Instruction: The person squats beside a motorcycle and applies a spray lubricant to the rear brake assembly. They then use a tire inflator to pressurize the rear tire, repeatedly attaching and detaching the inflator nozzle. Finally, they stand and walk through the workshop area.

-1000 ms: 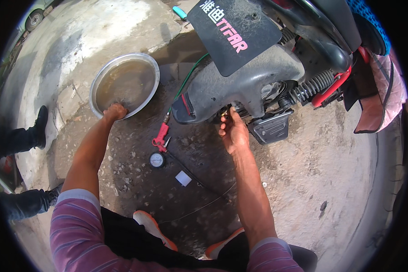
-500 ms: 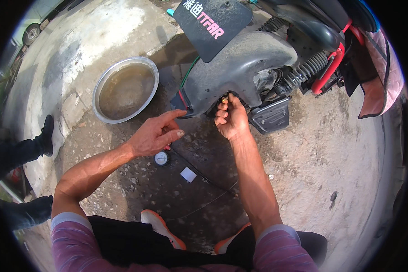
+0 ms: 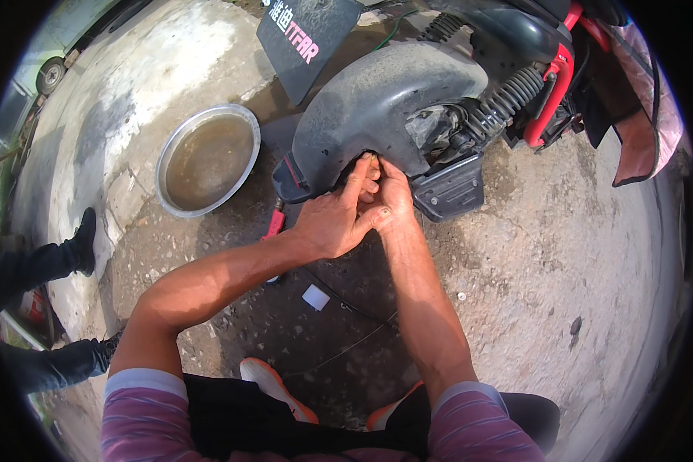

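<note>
My right hand is closed at the lower edge of a dusty black wheel fender on a scooter. Its curled fingers reach into the dark gap there, and a small yellowish bit shows at the fingertips, too small to name. My left hand crosses in from the left. Its index finger stretches up to that same gap, while the thumb lies against the right hand near the wrist; its other fingers are partly hidden. Below the left of the fender, beside my left forearm, is the red handle of an air-gauge tool.
A metal basin of murky water stands on the left. A black footrest, a coil spring shock and a dark mud flap surround the fender. A white block lies near a hose. Another person's leg shows at left.
My left hand has moved right and up, from beside the fender to the gap by my right hand. The round gauge is now mostly behind my left forearm. The view has shifted slightly.
</note>
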The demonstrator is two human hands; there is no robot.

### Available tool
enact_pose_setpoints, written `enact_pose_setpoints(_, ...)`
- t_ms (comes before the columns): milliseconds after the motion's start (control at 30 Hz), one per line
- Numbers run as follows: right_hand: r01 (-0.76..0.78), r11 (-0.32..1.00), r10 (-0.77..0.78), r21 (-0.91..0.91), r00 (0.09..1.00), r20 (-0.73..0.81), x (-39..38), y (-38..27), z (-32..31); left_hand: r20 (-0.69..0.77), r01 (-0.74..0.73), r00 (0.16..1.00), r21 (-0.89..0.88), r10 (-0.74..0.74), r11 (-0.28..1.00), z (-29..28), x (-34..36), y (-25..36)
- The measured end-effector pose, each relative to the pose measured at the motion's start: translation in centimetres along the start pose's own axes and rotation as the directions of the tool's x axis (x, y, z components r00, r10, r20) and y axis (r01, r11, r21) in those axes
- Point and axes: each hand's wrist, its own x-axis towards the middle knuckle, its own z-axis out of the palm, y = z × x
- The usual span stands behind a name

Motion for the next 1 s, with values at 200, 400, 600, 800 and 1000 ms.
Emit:
enact_pose_setpoints(200,-0.019,0.999,0.023,-0.041,0.994,0.105,0.7,-0.5,-1.9,-0.072,-0.117,0.989,0.139,0.128,0.983,0.9,0.3,0.1)
enact_pose_setpoints(400,0.01,1.0,-0.01,-0.022,1.0,0.028,1.0,-0.5,-2.3,0.019,-0.123,0.992,0.196,0.122,0.973,0.6,0.1,-0.1)
enact_pose_setpoints(600,-0.003,0.997,-0.007,-0.08,0.992,-0.126,0.3,-0.6,-0.7,0.102,-0.155,0.985,0.184,0.138,0.971,0.1,-1.0,-0.9)
enact_pose_setpoints(800,-0.02,0.998,0.016,-0.052,0.997,-0.07,0.2,-0.8,-1.6,0.168,-0.229,0.964,0.144,0.204,0.963,-1.5,-4.4,-1.3)
enact_pose_setpoints(1000,-0.038,0.999,0.038,0.002,0.993,-0.112,0.0,-0.3,-0.8,-0.134,0.201,0.97,-0.012,-0.201,0.979,-7.5,-7.6,-10.2)
